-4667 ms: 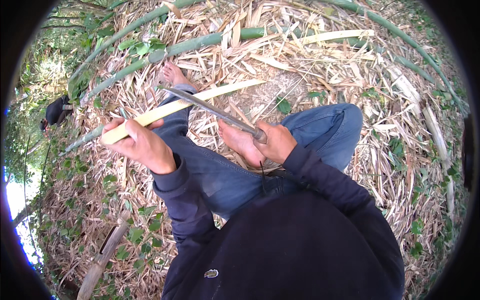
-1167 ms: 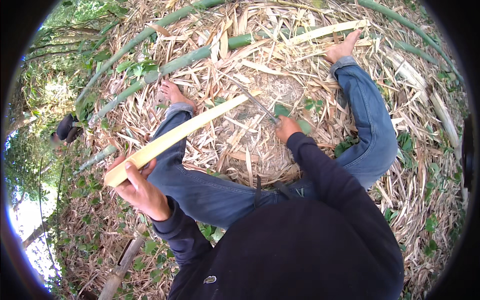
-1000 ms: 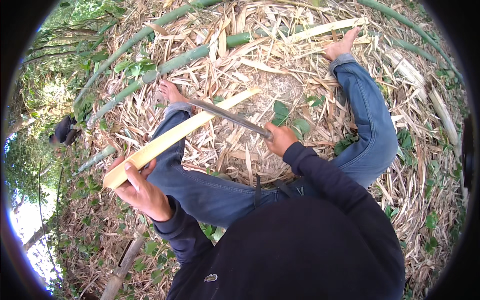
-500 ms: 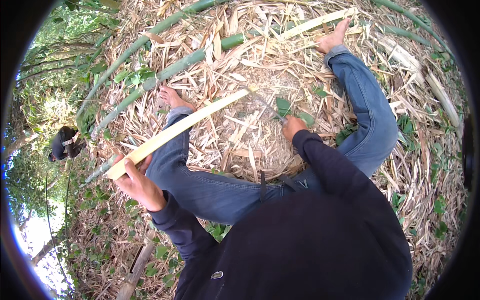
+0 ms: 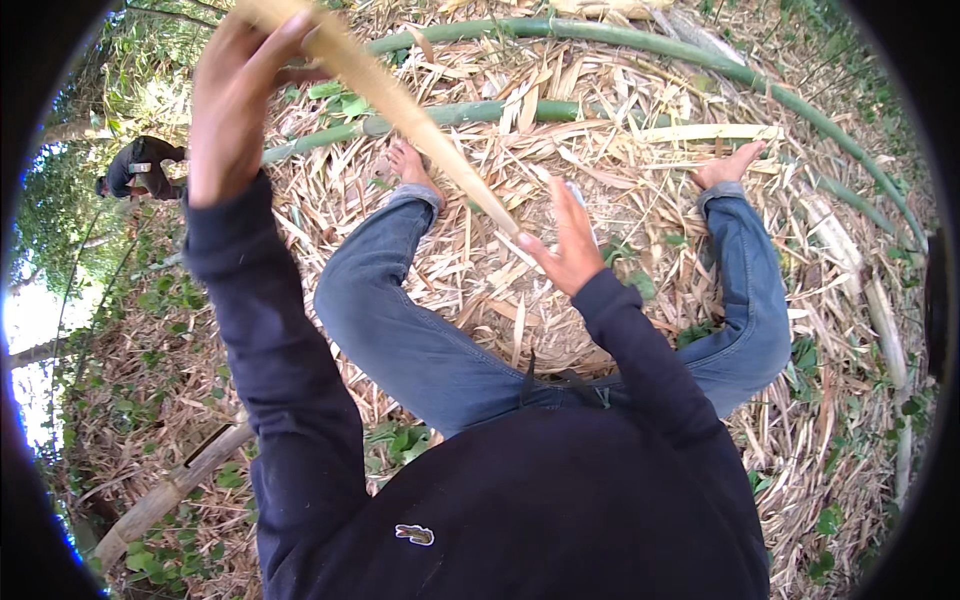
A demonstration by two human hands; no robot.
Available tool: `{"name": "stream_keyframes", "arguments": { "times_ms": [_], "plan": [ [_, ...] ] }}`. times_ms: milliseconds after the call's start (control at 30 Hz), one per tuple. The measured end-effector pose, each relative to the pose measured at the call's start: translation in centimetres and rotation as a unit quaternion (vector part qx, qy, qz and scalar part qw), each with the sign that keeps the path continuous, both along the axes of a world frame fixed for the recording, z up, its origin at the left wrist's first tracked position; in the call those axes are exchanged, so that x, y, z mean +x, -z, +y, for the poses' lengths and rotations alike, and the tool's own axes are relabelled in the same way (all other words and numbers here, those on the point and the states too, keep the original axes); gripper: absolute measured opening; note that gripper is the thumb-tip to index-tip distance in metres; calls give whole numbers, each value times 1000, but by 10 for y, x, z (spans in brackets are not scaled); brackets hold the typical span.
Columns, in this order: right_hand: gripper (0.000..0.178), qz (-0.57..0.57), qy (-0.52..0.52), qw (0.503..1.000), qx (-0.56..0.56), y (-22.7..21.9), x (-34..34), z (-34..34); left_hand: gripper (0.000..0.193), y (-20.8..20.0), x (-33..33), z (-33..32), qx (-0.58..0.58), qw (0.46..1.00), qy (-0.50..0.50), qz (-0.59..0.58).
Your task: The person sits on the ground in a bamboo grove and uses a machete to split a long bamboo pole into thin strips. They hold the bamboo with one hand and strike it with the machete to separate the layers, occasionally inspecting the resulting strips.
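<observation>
A long pale split-bamboo strip [image 5: 415,120] slants down from the upper left towards the middle. My left hand [image 5: 235,95] is raised at the upper left, its fingers closed round the strip's upper end. At the strip's lower end is my right hand [image 5: 572,245], with its thumb against or very near the tip. The right fingers point up, apart from the thumb. Beside them shows a grey-white sliver of the knife [image 5: 580,208]; its handle is hidden by the hand.
I sit with legs [image 5: 420,335] spread on ground covered with bamboo shavings [image 5: 490,270]. Green bamboo poles [image 5: 480,112] lie beyond my feet, near another pale strip [image 5: 700,132]. At left a person [image 5: 145,168] bends over among plants. A cut log [image 5: 175,490] lies lower left.
My left hand has risen up and forward with the bamboo strip, which now slopes down to the right. My right hand has turned its fingers upward, and the knife blade no longer points out to the left.
</observation>
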State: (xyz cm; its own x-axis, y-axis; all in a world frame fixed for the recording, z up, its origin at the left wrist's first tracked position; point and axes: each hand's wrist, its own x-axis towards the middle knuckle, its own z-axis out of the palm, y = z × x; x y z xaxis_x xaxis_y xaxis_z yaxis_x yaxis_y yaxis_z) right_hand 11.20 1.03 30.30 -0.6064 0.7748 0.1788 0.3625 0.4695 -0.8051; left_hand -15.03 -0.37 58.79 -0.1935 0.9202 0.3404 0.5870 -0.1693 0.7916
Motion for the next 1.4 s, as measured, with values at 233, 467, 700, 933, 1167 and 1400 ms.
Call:
{"name": "stream_keyframes", "arguments": {
  "times_ms": [233,467,700,933,1167,1400],
  "plan": [
    [33,40,-69,968,-237,6,-5,-6,47,56,62,88,55,996,26,-58],
    [23,246,31,776,-580,34,26,57,70,222,77,-69,-120,972,137,150],
    [25,393,97,596,-693,31,-40,-8,49,226,138,-133,-4,999,-26,-47],
    [49,-33,132,960,-246,102,41,8,20,152,97,-107,117,965,-167,-166],
    [64,-416,86,893,-151,176,79,-15,29,151,55,-101,45,962,-213,-167],
    [45,-187,177,893,-369,116,91,1,30,122,61,-97,118,944,-264,-162]
  ]
}}
